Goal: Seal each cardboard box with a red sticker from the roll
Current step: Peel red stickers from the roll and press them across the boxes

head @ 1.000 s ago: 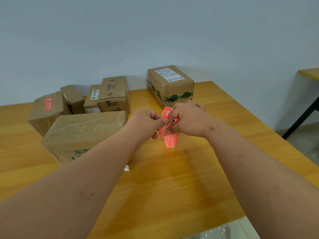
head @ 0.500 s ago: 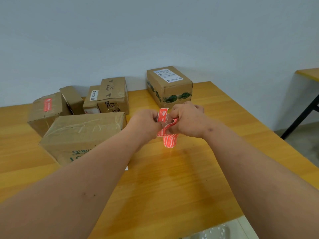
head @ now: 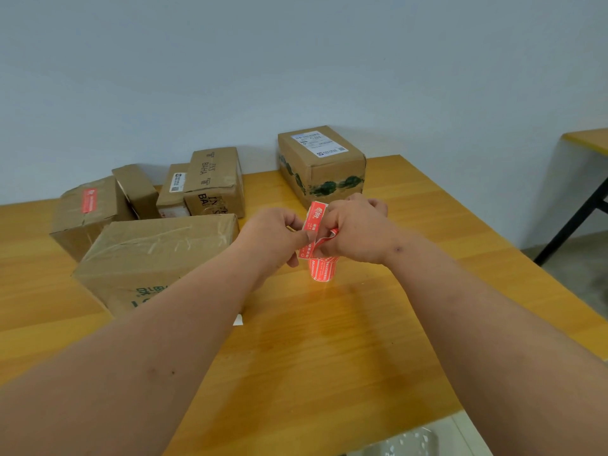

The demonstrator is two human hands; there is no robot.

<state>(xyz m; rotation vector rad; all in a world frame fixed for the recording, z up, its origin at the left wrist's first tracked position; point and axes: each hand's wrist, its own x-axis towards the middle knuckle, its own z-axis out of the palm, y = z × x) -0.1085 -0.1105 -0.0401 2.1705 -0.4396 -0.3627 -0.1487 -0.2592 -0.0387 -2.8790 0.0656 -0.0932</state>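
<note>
Cardboard boxes crowd the far left of the tabletop (head: pixel 378 340), all closed, contents unseen: one with a red sticker (head: pixel 88 200) on its top panel (head: pixel 88 215), a small tilted box (head: pixel 136 189), a label-fronted box (head: pixel 174 189), a printed box (head: pixel 215 179), and the large taped box (head: pixel 154 255) nearest. Left hand (head: pixel 273 235) next, its grip pinching the loose strip of red stickers (head: pixel 312 225). Right hand (head: pixel 355 232) curls around the sticker roll (head: pixel 322 269), held just above the tabletop's middle. Behind it, near the far edge, sits the box with a white label (head: pixel 324 162).
</note>
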